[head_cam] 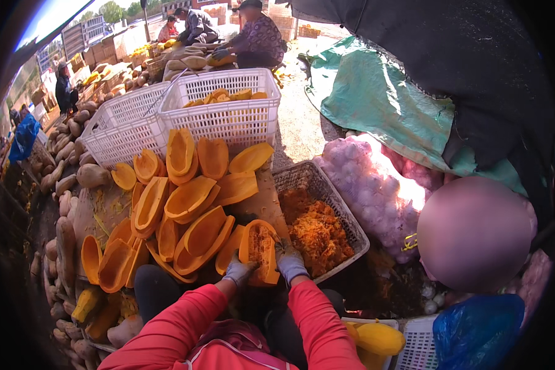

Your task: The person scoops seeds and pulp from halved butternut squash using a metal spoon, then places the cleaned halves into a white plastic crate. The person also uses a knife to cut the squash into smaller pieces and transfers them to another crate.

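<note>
A lengthwise squash half (260, 247) with stringy pulp and seeds in its hollow is tilted up in front of me. My left hand (240, 270), in a grey work glove, grips its lower left side. At the opposite rim is my right hand (290, 262), gloved too, with stained fingers against the edge; whether a small tool is in it cannot be told. Left of my hands, several hollowed squash halves (189, 199) lie piled on a wooden board (90, 203). Close to my right hand stands a plastic crate (344, 203) with orange pulp (321, 231) inside.
Two white plastic crates (217, 118) (120, 132) stand beyond the board; the right one holds cut squash. Whole squashes (64, 240) cover the ground at left. Mesh sacks (365, 194) lie at right beneath a green tarp (384, 92). Several people (259, 39) work farther back.
</note>
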{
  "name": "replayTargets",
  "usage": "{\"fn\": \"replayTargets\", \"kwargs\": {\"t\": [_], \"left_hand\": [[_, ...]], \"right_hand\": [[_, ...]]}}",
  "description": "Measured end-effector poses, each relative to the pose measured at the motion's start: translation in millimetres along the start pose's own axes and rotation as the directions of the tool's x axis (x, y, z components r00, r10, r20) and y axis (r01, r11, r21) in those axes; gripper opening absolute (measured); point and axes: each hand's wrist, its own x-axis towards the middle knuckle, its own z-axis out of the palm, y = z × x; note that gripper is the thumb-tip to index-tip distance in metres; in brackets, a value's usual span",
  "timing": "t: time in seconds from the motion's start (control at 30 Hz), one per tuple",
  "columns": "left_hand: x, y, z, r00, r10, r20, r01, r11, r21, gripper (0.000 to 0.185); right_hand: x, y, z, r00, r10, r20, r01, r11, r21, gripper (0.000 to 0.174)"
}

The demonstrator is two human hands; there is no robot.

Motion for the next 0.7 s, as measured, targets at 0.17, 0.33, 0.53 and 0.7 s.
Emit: {"fn": "replayTargets", "kwargs": {"t": [0.17, 0.33, 0.53, 0.7], "left_hand": [[-6, -7, -5, 0.991, 0.105, 0.086, -0.104, 0.994, -0.011, 0.093], [-10, -9, -23, 0.974, -0.025, 0.224, 0.013, 0.998, 0.055, 0.109], [0, -24, -34, 0.964, 0.039, 0.263, -0.080, 0.986, 0.146, 0.099], [10, -31, -36, 0.942, 0.052, 0.331, -0.103, 0.985, 0.138, 0.093]], "right_hand": [[-5, 3, -6, 0.964, 0.023, -0.266, -0.057, 0.991, -0.122, 0.052], [3, 12, -1, 0.966, 0.102, -0.236, -0.124, 0.989, -0.080, 0.054], [33, 37, 27, 0.941, -0.094, -0.324, 0.029, 0.979, -0.200, 0.052], [51, 30, 38, 0.953, 0.136, -0.272, -0.113, 0.989, 0.097, 0.052]]}}
